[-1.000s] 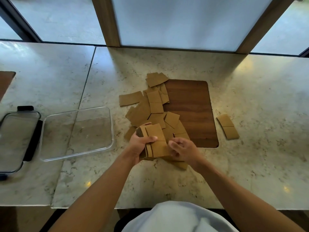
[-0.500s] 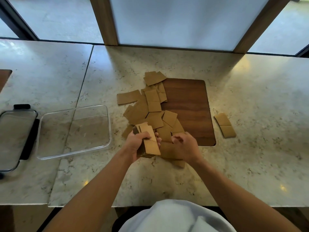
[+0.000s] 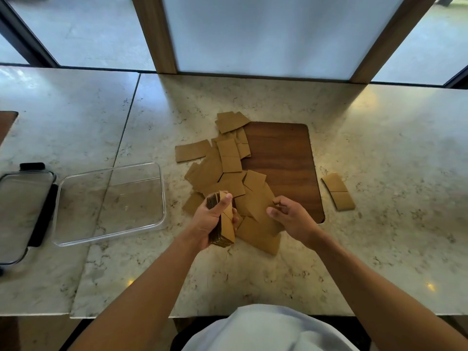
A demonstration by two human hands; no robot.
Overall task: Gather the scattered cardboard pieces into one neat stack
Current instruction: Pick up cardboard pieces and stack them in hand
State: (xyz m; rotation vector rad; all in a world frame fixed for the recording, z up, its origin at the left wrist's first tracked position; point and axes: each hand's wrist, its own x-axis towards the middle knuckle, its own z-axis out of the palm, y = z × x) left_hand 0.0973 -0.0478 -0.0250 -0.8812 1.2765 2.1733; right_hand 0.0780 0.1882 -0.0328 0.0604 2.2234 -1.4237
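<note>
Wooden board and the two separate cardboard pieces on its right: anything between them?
Nothing. In the head view, bare marble counter separates the wooden board from the two cardboard pieces.

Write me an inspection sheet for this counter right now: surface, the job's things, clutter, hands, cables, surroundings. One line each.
Surface: pale marble counter with a seam on the left; an inset dark wood panel.
Job's things: a held stack of cardboard; a loose pile overlapping the panel's left edge; two pieces apart, right of the panel.
Clutter: a clear container and its lid, left.
Hands: left hand grips the stack; right hand rests on loose pieces, grip unclear.
Cables: nothing seen.
Surroundings: frosted window panes with wooden posts behind the counter.
</note>
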